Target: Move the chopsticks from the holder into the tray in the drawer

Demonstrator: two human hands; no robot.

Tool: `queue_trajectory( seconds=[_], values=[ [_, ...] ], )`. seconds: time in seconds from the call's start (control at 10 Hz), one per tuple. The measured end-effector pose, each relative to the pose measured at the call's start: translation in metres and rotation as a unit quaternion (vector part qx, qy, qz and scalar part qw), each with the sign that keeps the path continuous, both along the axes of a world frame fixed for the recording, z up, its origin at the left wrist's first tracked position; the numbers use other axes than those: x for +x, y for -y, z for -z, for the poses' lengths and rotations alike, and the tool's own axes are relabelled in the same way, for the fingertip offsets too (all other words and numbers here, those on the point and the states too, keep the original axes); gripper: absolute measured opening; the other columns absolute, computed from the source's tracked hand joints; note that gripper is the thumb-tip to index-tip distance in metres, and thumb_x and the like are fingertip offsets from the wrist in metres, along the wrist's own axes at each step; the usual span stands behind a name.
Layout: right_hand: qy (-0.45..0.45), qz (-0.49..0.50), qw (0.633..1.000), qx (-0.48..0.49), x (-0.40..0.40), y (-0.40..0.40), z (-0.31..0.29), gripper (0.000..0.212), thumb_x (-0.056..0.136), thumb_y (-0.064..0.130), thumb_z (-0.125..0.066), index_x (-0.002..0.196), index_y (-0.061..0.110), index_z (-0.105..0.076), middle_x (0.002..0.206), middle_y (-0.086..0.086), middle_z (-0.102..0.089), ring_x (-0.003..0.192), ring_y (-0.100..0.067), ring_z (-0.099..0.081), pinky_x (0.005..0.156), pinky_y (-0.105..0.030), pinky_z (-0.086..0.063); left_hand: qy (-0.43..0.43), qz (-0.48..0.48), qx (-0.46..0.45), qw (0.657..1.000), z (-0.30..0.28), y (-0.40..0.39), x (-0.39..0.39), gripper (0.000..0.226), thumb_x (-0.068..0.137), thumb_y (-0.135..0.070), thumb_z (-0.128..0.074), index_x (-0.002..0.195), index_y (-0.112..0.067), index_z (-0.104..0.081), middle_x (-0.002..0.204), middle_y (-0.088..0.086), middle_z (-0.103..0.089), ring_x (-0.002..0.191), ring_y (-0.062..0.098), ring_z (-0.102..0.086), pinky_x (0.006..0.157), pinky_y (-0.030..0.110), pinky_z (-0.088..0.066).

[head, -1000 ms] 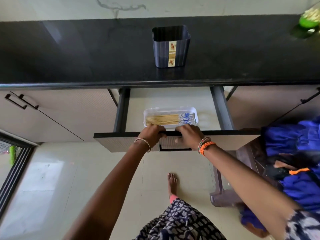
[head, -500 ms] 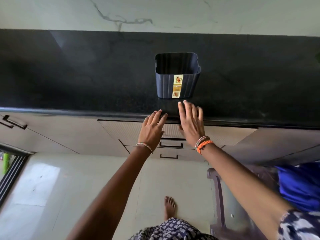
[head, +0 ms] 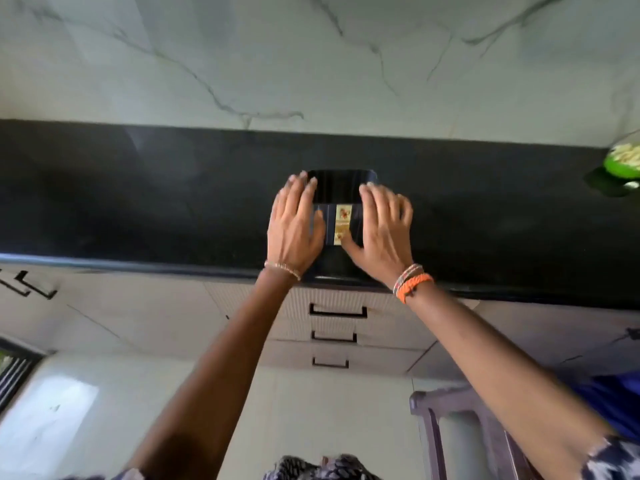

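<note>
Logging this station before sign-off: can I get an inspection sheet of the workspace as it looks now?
Surface: black stone countertop, bare around the holder.
Job's things: dark ribbed plastic holder upright, no chopsticks visible; drawers shut.
Clutter: green object at the right edge.
Hands: left hand and right hand flank the holder, fingers spread; contact unclear.
Cables: nothing seen.
Surroundings: marble-patterned wall, dark chair.
</note>
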State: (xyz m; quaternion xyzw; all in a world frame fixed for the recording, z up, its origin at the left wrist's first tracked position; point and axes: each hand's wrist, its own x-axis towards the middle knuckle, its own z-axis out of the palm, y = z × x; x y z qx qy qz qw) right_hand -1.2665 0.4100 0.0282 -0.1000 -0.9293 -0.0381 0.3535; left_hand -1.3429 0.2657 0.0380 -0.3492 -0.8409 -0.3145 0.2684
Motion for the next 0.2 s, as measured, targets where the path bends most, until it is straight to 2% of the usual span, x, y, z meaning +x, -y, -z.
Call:
queue_trajectory(
  seconds=[0.1, 0.2],
  values=[
    [-0.074, 0.032, 0.997, 0.013, -0.036, -0.010, -0.102, 0.077, 0.078, 0.045, -0.055, 0.138, -0.001, -0.044, 0.138, -0.018, -0.050, 0.127, -0.036, -0.047, 0.106, -0.049, -0.029, -0.056, 0.004, 0.032, 0.998, -0.101, -0.020, -0.031, 0.055, 0.088, -0.019, -0.042, 0.140, -0.002, -0.033, 0.149, 0.020, -0.033, 0.141, 0.034, -0.027, 0.116, 0.043, -0.020],
    [-0.138, 0.060, 0.989, 0.017, -0.055, -0.015, -0.210, 0.076, 0.081, 0.043, -0.049, 0.142, -0.001, -0.038, 0.146, -0.018, -0.042, 0.136, -0.035, -0.039, 0.111, -0.049, -0.026, -0.119, -0.027, 0.063, 0.991, -0.201, -0.032, -0.048, 0.057, 0.088, -0.021, -0.038, 0.142, -0.003, -0.028, 0.152, 0.017, -0.028, 0.143, 0.031, -0.022, 0.117, 0.042, -0.014]
  ],
)
